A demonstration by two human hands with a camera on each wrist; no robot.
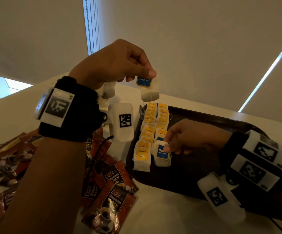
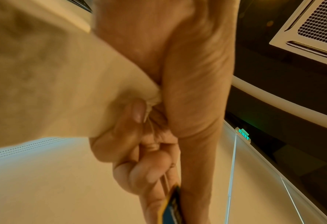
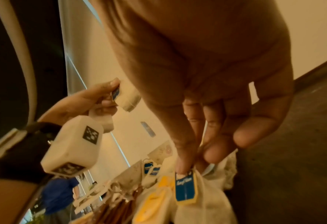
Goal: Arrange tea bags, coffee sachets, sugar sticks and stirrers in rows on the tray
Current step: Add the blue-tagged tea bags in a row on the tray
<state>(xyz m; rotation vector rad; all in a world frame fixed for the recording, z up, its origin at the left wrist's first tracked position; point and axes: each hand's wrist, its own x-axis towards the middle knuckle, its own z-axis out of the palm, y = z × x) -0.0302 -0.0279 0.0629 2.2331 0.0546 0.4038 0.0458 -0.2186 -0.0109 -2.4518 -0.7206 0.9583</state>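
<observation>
Left hand [image 1: 118,65]: fingers [image 1: 149,71] pinching the top of a blue-tagged tea bag [image 1: 149,89], dangling in the air above the far end of the tray [image 1: 196,179]; a second pale tea bag [image 1: 109,89] tucked under the curled fingers, seen pressed into the palm in the left wrist view [image 2: 53,91].

Right hand [image 1: 192,137]: fingertips [image 1: 166,148] pressing on the blue tag of another tea bag [image 1: 162,155], lying flat on the tray at the near end of the right-hand row; remaining fingers loosely curled above the tray, gripping nothing.

On the dark tray: two rows of yellow-tagged tea bags [image 1: 149,125], overlapping like shingles, running from the far rim toward the near side; left row ending in a yellow-tagged bag just beside the blue-tagged one.

On the white counter [image 1: 162,217], left of the tray: loose heap of brown coffee sachets [image 1: 113,196], partly hidden under the left forearm. Beyond the tray in the right wrist view: a few more blue-tagged bags [image 3: 149,167], blurred.
</observation>
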